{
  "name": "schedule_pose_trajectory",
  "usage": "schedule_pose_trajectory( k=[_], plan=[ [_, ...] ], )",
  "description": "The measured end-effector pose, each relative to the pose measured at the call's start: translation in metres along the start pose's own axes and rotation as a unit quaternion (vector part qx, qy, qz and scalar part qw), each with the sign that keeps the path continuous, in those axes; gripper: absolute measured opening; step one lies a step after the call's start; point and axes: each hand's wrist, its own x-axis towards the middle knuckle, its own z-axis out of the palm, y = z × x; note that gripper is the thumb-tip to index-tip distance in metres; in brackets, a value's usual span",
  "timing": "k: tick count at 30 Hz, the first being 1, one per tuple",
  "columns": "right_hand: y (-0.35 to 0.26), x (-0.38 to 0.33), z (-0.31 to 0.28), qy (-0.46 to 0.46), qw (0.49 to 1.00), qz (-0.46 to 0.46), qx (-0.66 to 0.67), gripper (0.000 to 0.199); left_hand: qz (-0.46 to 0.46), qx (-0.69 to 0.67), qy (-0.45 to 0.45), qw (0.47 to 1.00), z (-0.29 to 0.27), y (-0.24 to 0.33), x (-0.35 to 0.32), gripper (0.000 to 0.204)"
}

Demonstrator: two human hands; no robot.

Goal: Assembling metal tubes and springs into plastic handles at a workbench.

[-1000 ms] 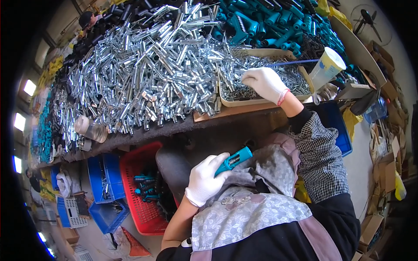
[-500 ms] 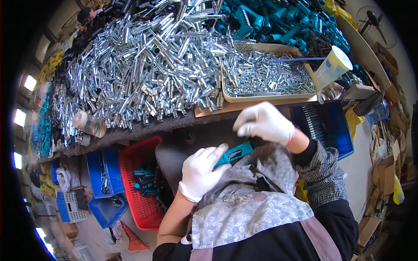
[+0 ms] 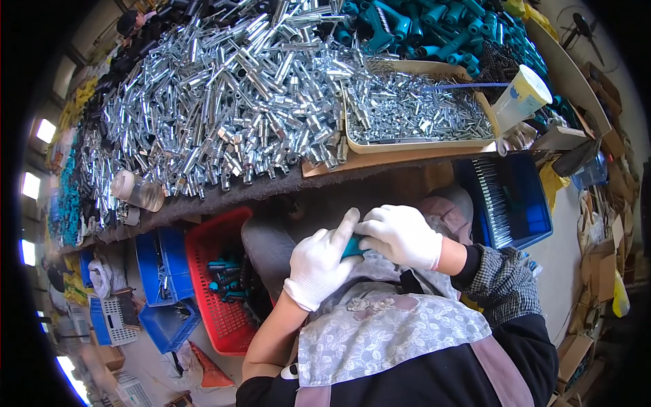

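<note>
Below the bench, near a red basket (image 3: 224, 285), left hand (image 3: 319, 266) and right hand (image 3: 401, 235) both grasp a teal part (image 3: 352, 247).

White gloves (image 3: 400, 234), teal part (image 3: 352, 247), red basket (image 3: 217, 298), blue crate (image 3: 512, 203), grey floral apron (image 3: 386, 332)

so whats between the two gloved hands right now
In the head view, a small teal part sits pinched between the left hand and the right hand, mostly hidden by the gloves.
</note>
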Motion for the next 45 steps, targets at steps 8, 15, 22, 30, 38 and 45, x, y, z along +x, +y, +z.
schedule_pose_trajectory(
  k=[8,15,22,30,38,45],
  plan=[
    [0.002,-0.009,0.005,-0.034,0.999,-0.002,-0.015,0.046,-0.035,-0.028,-0.029,0.999,0.009,-0.001,-0.005,0.086],
    [0.014,0.013,-0.02,-0.021,0.991,-0.132,0.023,0.032,-0.189,-0.2,-0.063,0.959,0.006,0.008,-0.003,0.08],
    [0.085,0.086,-0.071,0.185,0.959,0.098,-0.191,0.016,-0.07,-0.125,0.034,0.989,0.011,0.007,-0.004,0.058],
    [0.097,0.084,-0.06,0.196,0.963,0.153,-0.1,0.02,-0.04,-0.113,0.057,0.991,0.012,0.004,-0.01,0.043],
    [0.094,0.092,-0.069,0.071,0.965,0.21,-0.142,0.023,-0.049,-0.16,0.073,0.983,0.009,0.01,-0.007,0.041],
    [0.103,0.074,-0.063,0.28,0.95,0.139,-0.001,0.01,-0.104,-0.214,0.075,0.968,0.005,0.011,-0.007,0.038]
  ],
)
